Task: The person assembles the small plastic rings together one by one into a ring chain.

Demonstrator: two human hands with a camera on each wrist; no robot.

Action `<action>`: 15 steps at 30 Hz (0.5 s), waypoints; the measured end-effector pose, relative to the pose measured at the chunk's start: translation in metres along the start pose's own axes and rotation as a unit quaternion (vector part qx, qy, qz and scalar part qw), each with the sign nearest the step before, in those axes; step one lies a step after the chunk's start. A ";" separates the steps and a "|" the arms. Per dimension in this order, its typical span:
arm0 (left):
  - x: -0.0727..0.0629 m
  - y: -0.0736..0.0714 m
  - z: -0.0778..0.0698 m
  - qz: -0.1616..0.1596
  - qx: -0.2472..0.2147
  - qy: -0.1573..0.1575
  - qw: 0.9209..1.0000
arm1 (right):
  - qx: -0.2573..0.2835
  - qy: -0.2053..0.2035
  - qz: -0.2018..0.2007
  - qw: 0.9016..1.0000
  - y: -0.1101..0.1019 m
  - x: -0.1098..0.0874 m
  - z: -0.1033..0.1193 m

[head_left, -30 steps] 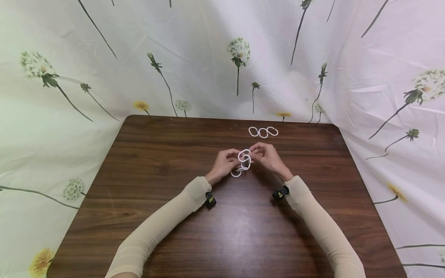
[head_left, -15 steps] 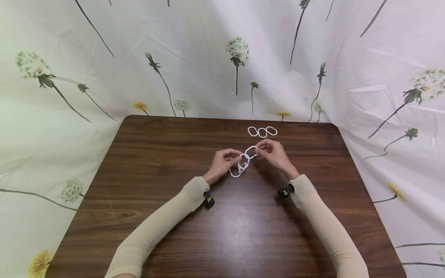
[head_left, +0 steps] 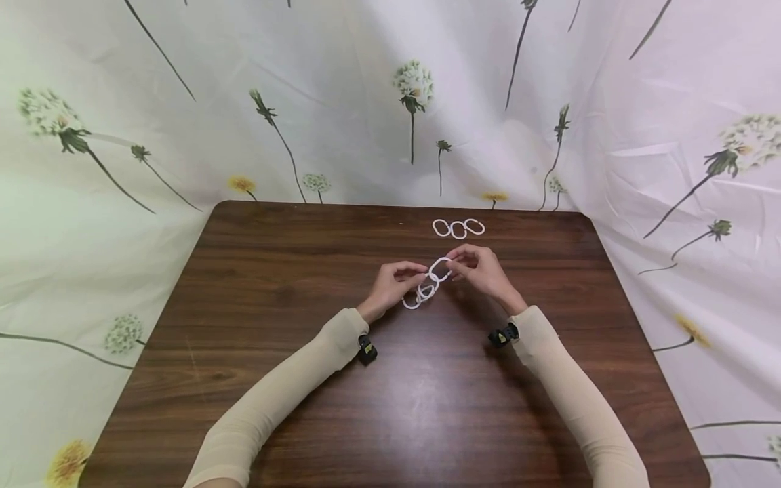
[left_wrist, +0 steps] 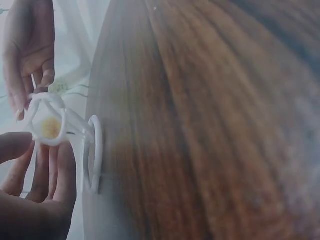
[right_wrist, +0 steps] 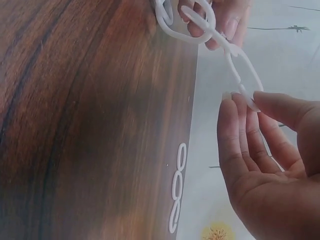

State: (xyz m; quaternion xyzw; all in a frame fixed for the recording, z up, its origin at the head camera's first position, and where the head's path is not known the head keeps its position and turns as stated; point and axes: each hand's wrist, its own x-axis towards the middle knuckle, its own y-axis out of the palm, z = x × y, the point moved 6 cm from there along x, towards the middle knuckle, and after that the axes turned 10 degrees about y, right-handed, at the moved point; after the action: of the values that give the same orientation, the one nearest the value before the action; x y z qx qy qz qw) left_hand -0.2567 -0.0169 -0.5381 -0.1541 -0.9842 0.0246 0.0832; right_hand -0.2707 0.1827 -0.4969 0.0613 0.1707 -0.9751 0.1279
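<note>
Between my hands runs a short chain of white plastic oval links (head_left: pixel 434 278), hooked one through another. My right hand (head_left: pixel 483 272) pinches the end link (right_wrist: pixel 248 67) between thumb and fingertips, drawn up to the right. With thumb and fingers, my left hand (head_left: pixel 389 288) pinches a neighbouring link (left_wrist: pixel 64 120) of the chain. Lower links (left_wrist: pixel 98 155) hang beneath the left fingers, close to the tabletop; whether they touch it I cannot tell. The left fingers partly hide the chain in the head view.
Three more white oval links (head_left: pixel 450 230) lie in a row near the far edge of the dark wooden table (head_left: pixel 293 285), beyond my right hand. A flower-printed white cloth (head_left: pixel 342 102) stands behind and beside the table.
My right hand has moved slightly right and away, drawing the end link out from the left hand, then held nearly still. The left hand has stayed about in place.
</note>
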 end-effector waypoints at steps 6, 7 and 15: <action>0.001 0.001 0.000 0.002 0.006 0.013 1.000 | -0.021 0.007 0.009 1.000 0.000 0.001 -0.004; 0.001 0.001 0.000 0.003 0.007 0.013 1.000 | -0.028 0.009 0.011 1.000 0.000 0.000 -0.004; 0.005 0.006 -0.006 0.012 0.056 0.023 0.998 | -0.048 0.010 0.015 0.999 -0.002 -0.013 0.013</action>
State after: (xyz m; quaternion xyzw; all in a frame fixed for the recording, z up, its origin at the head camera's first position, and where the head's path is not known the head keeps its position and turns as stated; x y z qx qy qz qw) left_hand -0.2587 -0.0099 -0.5318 -0.1621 -0.9772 0.0768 0.1137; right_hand -0.2596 0.1831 -0.4820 0.0675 0.2178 -0.9630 0.1438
